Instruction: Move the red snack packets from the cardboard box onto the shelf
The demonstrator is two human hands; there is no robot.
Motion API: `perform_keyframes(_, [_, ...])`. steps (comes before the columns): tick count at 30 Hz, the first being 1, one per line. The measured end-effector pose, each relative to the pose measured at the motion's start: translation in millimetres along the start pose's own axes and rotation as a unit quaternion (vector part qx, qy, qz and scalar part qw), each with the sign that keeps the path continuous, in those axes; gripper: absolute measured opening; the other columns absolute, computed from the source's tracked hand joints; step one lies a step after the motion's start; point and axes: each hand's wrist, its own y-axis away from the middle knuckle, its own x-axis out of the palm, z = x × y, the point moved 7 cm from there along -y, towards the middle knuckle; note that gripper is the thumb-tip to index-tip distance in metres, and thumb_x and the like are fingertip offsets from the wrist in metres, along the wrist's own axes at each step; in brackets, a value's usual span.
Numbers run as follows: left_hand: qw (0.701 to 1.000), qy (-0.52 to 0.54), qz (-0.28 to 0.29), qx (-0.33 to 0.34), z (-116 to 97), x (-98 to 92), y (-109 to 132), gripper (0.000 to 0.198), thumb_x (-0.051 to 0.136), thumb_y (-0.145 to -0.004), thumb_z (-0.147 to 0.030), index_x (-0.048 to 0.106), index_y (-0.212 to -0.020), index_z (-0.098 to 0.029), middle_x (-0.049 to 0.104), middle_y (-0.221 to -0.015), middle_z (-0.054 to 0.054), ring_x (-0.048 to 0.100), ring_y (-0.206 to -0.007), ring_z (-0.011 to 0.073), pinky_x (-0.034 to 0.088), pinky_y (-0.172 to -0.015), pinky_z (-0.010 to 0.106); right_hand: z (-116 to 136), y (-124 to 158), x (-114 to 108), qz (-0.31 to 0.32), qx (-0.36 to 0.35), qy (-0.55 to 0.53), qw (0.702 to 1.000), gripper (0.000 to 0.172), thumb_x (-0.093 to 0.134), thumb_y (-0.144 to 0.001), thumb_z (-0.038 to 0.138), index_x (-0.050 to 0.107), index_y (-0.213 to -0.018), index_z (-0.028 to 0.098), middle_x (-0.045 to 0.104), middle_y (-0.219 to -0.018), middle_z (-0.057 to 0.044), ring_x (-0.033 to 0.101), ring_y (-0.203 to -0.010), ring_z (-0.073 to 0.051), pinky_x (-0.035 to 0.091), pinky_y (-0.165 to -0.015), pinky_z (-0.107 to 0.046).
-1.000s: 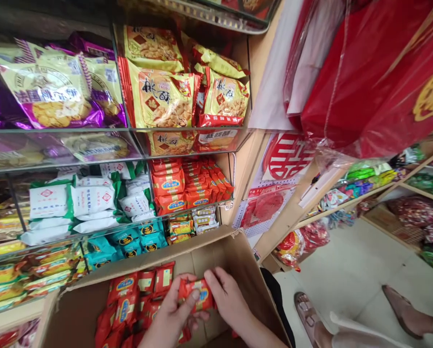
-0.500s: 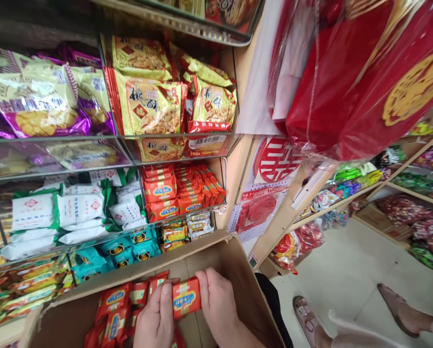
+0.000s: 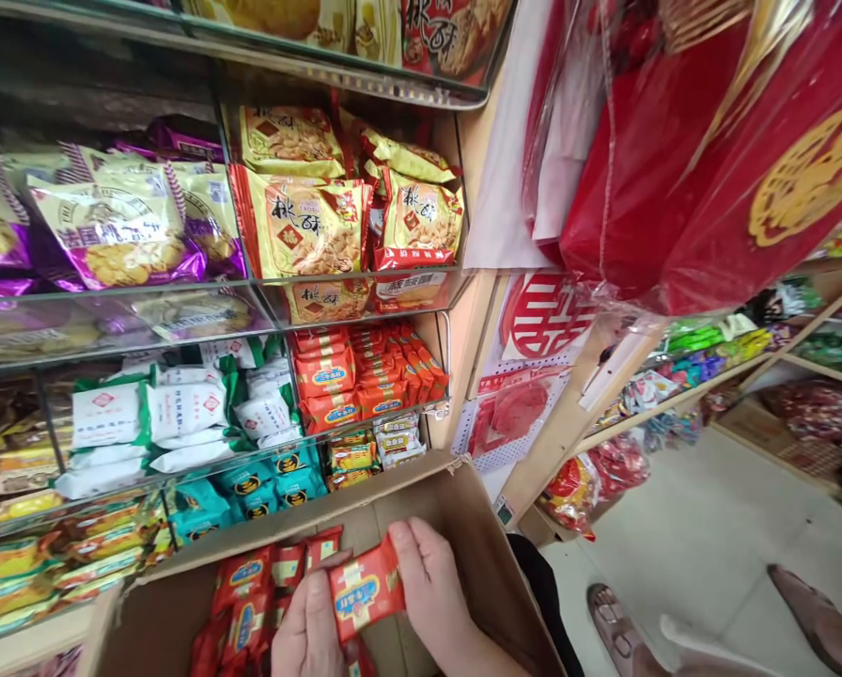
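Observation:
A red snack packet (image 3: 366, 585) with a blue and gold label is held up between my two hands. My left hand (image 3: 309, 625) grips its left end, and my right hand (image 3: 431, 588) pinches its upper right corner. Below them is an open cardboard box (image 3: 488, 550) with more red packets (image 3: 241, 611) lying in its left part. Some of those packets are hidden behind my left hand. On the shelf beyond the box, similar red packets (image 3: 329, 374) are stacked in a glass compartment.
Glass-fronted shelves hold white and green packets (image 3: 185, 404), teal packets (image 3: 258, 489) and yellow walnut-cookie bags (image 3: 312, 226). Red plastic-wrapped goods (image 3: 675, 179) hang at upper right. A person's sandalled foot (image 3: 615, 630) is on the tiled floor at lower right.
The held packet has tilted, its right end now higher, and shows more of its front. The shelves and box appear shifted slightly right and down as my view moved.

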Motion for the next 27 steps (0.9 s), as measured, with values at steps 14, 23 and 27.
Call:
perform_keyframes(14, [0.978, -0.064, 0.134, 0.143, 7, -0.5, -6, 0.056, 0.059, -0.066, -0.049, 0.050, -0.116, -0.024, 0.064, -0.108, 0.004, 0.057, -0.100, 0.0194, 0.047, -0.083, 0.027, 3, 22, -5, 0.155, 0.020, -0.035, 0.987, 0.015, 0.055, -0.072, 0.030, 0.058, -0.080, 0.017, 0.062, -0.071, 0.000, 0.056, -0.067, -0.014, 0.043, -0.062, -0.023])
perform_keyframes(23, [0.988, -0.014, 0.131, 0.085, 22, -14.8, -17, 0.040, 0.065, -0.062, -0.044, 0.060, -0.097, -0.025, 0.068, -0.097, 0.001, 0.063, -0.083, 0.0181, 0.053, -0.068, 0.022, 12, 33, -2, 0.200, 0.025, -0.011, 0.979, 0.019, 0.055, -0.075, 0.030, 0.053, -0.088, 0.017, 0.063, -0.079, -0.001, 0.058, -0.067, -0.012, 0.044, -0.058, -0.020])
perform_keyframes(27, [0.991, 0.021, 0.128, 0.040, 22, -15.2, -16, 0.044, 0.068, -0.057, -0.049, 0.060, -0.091, -0.022, 0.069, -0.081, 0.000, 0.062, -0.071, 0.0141, 0.053, -0.066, 0.019, 79, -22, -29, 0.067, -0.098, 0.006, 0.993, 0.029, 0.046, -0.082, 0.032, 0.047, -0.108, 0.020, 0.063, -0.096, -0.005, 0.061, -0.078, -0.014, 0.048, -0.065, -0.024])
